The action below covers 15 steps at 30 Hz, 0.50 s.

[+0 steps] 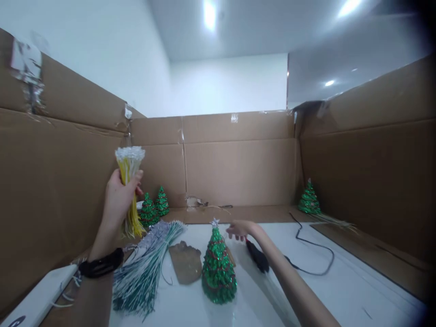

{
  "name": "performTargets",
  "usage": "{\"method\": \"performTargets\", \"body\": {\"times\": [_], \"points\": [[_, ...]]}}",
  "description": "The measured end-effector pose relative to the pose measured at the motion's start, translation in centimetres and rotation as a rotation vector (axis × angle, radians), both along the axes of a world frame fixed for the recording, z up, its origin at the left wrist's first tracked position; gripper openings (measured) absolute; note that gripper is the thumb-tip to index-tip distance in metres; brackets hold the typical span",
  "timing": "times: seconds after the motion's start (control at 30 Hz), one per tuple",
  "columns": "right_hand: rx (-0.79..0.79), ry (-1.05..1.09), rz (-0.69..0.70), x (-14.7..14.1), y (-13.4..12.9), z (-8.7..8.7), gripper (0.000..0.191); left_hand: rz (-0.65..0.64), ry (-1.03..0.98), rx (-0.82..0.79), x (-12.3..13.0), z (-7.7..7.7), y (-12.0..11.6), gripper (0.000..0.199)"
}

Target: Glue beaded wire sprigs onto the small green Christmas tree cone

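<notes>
My left hand (124, 188) is wrapped round an upright bundle of yellow and white strands (130, 168) with a clear, shiny top, raised at the left. My right hand (239, 228) is over the white table, just right of the star on a green tinsel tree (219, 268), fingers bent; whether they hold anything is too small to tell. Just below and right of that hand lies a black-handled tool (257, 256) with a cable. A bundle of green and white strands (146, 268) lies left of the tree, beside a flat brownish piece (186, 262).
Cardboard walls (238, 168) enclose the table (252, 304) at the back and sides. Small green trees stand at back left (149, 210) and back right (309, 200). A black cable (315, 274) curves across the right side. A white device (41, 295) lies at front left.
</notes>
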State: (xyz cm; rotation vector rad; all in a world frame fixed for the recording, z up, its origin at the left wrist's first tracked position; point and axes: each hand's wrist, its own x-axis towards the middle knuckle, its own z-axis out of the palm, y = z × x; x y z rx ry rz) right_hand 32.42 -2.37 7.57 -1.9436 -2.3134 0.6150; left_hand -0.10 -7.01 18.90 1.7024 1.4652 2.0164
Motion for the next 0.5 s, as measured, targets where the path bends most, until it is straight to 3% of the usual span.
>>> {"method": "performTargets", "body": {"times": [0.1, 0.17, 0.23, 0.33, 0.5], "points": [[0.306, 0.021, -0.026, 0.8, -3.1, 4.2, 0.027, -0.406, -0.062, 0.079, 4.3, 2.4, -4.1, 0.033], [0.657, 0.236, -0.063, 0.8, -6.3, 6.8, 0.037, -0.582, -0.092, 0.059, 6.7, 2.6, -6.3, 0.034], [0.890, 0.509, 0.054, 0.2, -9.8, 8.6, 0.044, -0.716, -0.126, -0.002, 8.5, 2.1, -7.7, 0.035], [1.048, 0.846, 0.291, -1.6, -14.0, 9.8, 0.038, -0.819, -0.128, -0.102, 10.3, 0.8, -8.5, 0.034], [1.243, 1.055, 0.311, -4.1, -15.9, 9.2, 0.020, -0.922, -0.003, -0.178, 11.8, -0.5, -7.4, 0.030]]}}
